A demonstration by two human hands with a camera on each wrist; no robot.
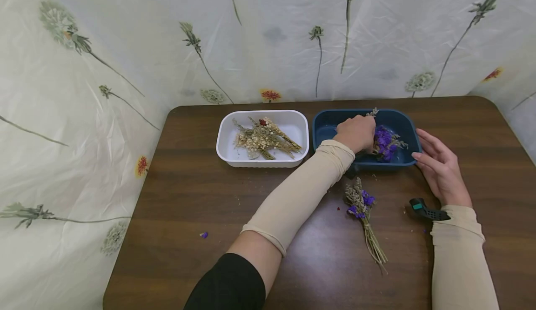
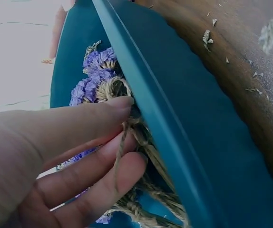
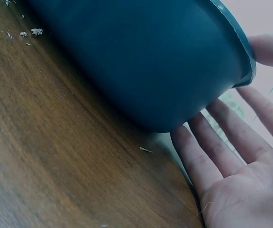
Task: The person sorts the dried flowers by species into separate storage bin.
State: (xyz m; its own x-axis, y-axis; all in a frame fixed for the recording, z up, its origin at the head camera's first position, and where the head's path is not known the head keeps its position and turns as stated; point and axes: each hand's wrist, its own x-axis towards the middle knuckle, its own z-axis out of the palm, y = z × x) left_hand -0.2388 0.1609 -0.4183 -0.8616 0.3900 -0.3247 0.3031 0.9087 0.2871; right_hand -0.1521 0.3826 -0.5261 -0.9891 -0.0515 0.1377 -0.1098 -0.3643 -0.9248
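Note:
My left hand (image 1: 357, 132) reaches into a dark blue plastic tray (image 1: 324, 114). In the left wrist view its thumb and fingers pinch a dried flower bunch (image 2: 112, 90) at the twine round its stems. That bunch has purple heads, and more tied stems lie beneath it. At the tray's right end is my right hand (image 1: 445, 172), its fingers nearly straight against the outer wall and its thumb at the rim. In front of the tray another tied bunch (image 1: 363, 219) of purple and grey dried flowers lies on the table.
To the left stands a white tray (image 1: 261, 164) holding cream dried flower bunches (image 1: 265, 138) with a red bloom. A loose purple petal (image 1: 204, 234) and small crumbs are scattered on the brown wooden table (image 1: 176, 263). Flower-printed sheeting (image 1: 268, 44) hangs behind.

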